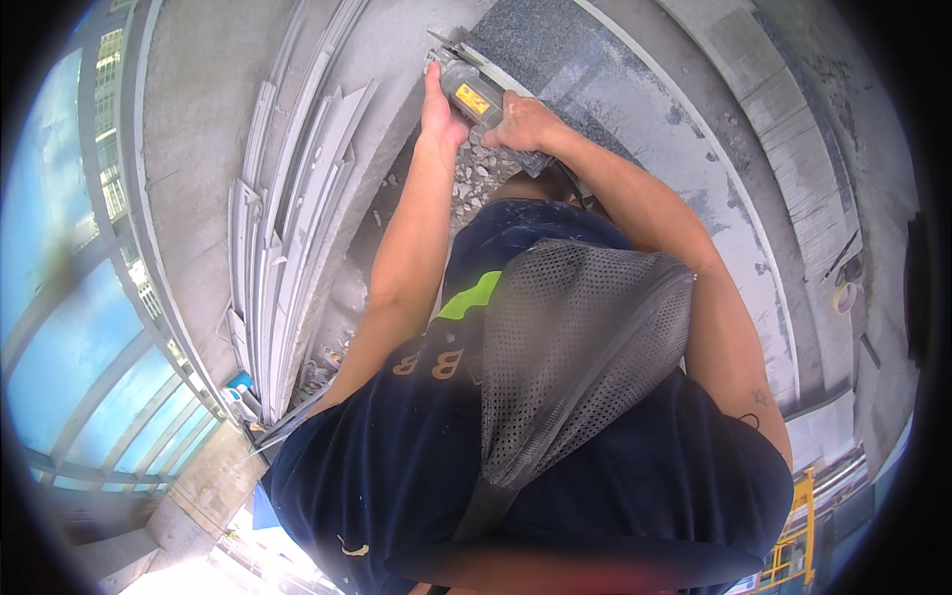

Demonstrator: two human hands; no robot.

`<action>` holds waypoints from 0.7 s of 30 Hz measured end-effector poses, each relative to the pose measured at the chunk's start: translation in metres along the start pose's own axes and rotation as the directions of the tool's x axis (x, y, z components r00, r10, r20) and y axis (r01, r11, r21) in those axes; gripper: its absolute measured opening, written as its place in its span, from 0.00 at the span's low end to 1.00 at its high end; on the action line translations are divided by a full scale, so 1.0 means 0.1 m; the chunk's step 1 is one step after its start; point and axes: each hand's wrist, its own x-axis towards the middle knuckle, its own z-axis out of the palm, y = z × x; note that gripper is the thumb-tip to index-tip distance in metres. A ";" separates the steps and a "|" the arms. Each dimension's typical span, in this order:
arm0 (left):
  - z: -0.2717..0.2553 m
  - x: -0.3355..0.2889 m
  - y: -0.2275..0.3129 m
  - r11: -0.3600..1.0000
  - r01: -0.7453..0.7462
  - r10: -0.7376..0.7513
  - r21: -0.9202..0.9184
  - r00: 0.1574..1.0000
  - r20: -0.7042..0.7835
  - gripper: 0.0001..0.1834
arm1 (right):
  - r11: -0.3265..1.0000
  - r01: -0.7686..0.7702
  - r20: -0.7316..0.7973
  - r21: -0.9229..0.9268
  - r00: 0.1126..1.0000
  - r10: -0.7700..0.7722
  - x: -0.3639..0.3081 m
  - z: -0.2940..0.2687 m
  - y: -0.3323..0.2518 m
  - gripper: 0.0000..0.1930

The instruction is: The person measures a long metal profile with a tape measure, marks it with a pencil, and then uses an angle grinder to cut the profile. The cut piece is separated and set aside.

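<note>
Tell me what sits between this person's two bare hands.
In the head view, a grey, roughly cylindrical, yellow-labelled power tool spans from the left hand to the right hand.

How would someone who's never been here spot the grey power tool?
Find the big dark speckled stone slab near the top centre. By its left edge, the bare left hand and bare right hand hold a grey cylindrical power tool. Its bright yellow label sets it apart from the slab and the broken pale rubble below it.

Power tool [475, 98] between left hand [443, 119] and right hand [526, 123] at upper centre, strips [319, 149] left, slab [540, 45] upper right, rubble [474, 186] below.
</note>
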 end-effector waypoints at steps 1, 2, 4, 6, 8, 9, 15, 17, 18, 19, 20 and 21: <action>0.00 0.01 0.00 1.000 -0.004 0.004 0.004 1.000 0.003 0.37 | 1.000 0.000 0.000 -0.008 1.000 0.000 0.01 0.00 0.00 0.45; 0.00 0.02 0.00 1.000 -0.011 0.011 0.004 1.000 0.008 0.37 | 1.000 0.003 0.001 0.001 1.000 -0.003 0.02 0.00 0.00 0.45; -0.01 0.04 0.01 1.000 -0.019 0.019 0.004 1.000 0.010 0.37 | 1.000 0.010 0.003 0.003 1.000 -0.010 0.05 0.00 0.00 0.46; -0.02 0.06 0.02 1.000 -0.016 0.016 0.004 1.000 0.007 0.38 | 1.000 0.017 -0.002 -0.001 1.000 -0.017 0.08 0.00 0.00 0.45; -0.04 0.09 0.03 1.000 -0.009 0.009 0.012 1.000 0.002 0.38 | 1.000 0.020 -0.004 -0.010 1.000 -0.020 0.11 0.00 -0.01 0.45; -0.05 0.11 0.03 1.000 -0.004 0.004 0.019 1.000 0.000 0.39 | 1.000 0.019 -0.003 -0.016 1.000 -0.019 0.13 0.00 -0.01 0.45; -0.13 0.28 0.09 0.997 0.041 -0.037 0.071 0.998 -0.056 0.42 | 1.000 0.014 0.020 -0.009 1.000 -0.014 0.26 -0.03 -0.03 0.45; -0.14 0.32 0.11 0.996 0.047 -0.042 0.076 0.997 -0.066 0.42 | 1.000 0.013 0.020 -0.005 1.000 -0.013 0.29 -0.03 -0.04 0.46; -0.14 0.34 0.11 0.996 0.051 -0.046 0.073 0.997 -0.066 0.42 | 1.000 0.011 0.017 -0.002 1.000 -0.011 0.30 -0.03 -0.04 0.45; -0.14 0.35 0.12 0.996 0.058 -0.053 0.068 0.996 -0.075 0.42 | 1.000 0.009 0.014 -0.004 1.000 -0.009 0.31 -0.02 -0.05 0.45; -0.14 0.35 0.12 0.996 0.059 -0.053 0.073 0.996 -0.070 0.42 | 1.000 0.006 0.013 -0.003 1.000 -0.006 0.31 -0.02 -0.05 0.45; -0.14 0.34 0.12 0.995 0.062 -0.057 0.076 0.996 -0.076 0.42 | 1.000 0.003 0.011 -0.007 1.000 -0.003 0.31 -0.02 -0.05 0.45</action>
